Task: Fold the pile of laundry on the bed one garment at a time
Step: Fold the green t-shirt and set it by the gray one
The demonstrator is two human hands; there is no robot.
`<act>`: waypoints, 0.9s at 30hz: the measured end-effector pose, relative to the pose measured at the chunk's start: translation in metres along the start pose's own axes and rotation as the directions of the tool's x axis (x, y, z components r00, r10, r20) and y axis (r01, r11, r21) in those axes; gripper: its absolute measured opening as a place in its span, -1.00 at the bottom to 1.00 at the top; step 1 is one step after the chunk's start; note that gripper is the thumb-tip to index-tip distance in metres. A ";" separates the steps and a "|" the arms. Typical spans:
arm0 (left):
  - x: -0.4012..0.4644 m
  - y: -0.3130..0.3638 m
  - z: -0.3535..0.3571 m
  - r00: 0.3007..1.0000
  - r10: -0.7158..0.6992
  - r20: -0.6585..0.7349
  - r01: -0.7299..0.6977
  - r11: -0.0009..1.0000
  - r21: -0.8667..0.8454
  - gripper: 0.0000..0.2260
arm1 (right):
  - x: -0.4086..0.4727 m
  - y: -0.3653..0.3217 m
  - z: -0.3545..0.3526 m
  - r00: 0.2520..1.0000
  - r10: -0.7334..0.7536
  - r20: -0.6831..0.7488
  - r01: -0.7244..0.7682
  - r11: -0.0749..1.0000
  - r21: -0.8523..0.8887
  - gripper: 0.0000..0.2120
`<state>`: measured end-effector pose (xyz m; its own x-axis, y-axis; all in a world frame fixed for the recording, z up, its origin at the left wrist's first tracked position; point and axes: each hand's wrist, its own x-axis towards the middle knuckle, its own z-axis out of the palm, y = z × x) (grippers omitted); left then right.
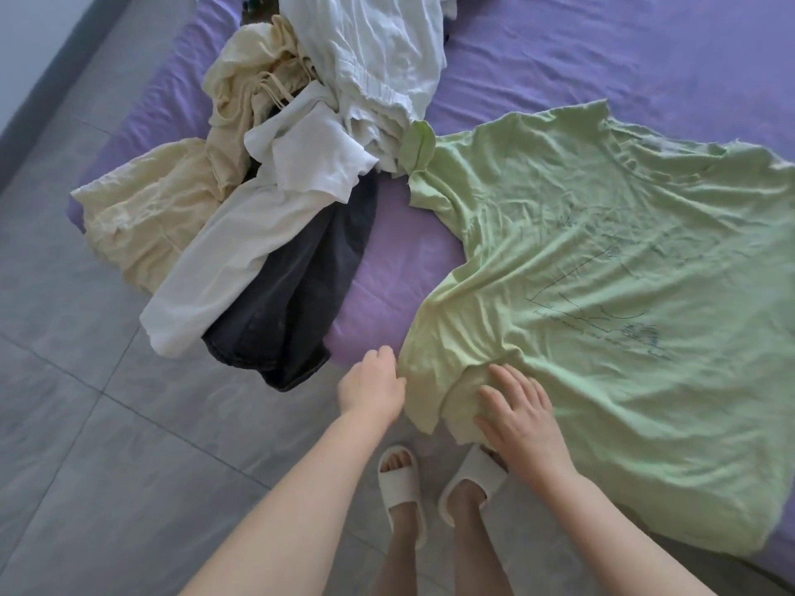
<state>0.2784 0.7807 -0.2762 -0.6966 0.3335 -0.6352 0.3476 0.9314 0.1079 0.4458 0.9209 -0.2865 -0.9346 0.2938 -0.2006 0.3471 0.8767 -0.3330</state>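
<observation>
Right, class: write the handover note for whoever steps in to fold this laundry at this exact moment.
Left hand: pinching the hem corner of the green T-shirt.
Right hand: open, fingers flat on the same shirt's hem.
The shirt lies spread on the purple bed, wrinkled, its hem hanging over the near edge, one sleeve tip curled by the pile.
Done: one garment laid out, none visibly folded.
Left: smooth and fold the shirt, then the pile: cream, white and dark pieces, one at a time.
</observation>
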 end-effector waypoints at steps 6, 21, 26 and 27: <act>-0.002 0.048 0.001 0.904 0.420 -0.080 -0.389 0.885 0.257 -0.68 | -0.060 0.051 -0.013 0.966 0.258 -0.031 -0.258 0.966 -0.007 -0.46; -0.009 0.066 0.030 0.913 0.335 -0.232 -0.329 0.942 0.066 -0.61 | -0.165 0.134 -0.002 0.620 0.773 -0.133 -0.733 0.631 0.254 -0.64; -0.011 0.059 0.040 0.897 0.278 -0.343 -0.303 0.953 -0.020 -0.62 | -0.180 0.145 0.004 0.395 0.884 -0.251 -0.832 0.460 0.309 -0.77; -0.011 0.058 0.041 0.895 0.283 -0.345 -0.303 0.953 -0.003 -0.62 | -0.183 0.146 0.005 0.378 0.895 -0.238 -0.843 0.439 0.312 -0.77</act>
<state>0.3326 0.8250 -0.2942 -0.7415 0.6125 -0.2740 0.5404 0.7872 0.2971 0.6677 0.9932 -0.3028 -0.0609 0.9862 -0.1541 0.9642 0.0182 -0.2645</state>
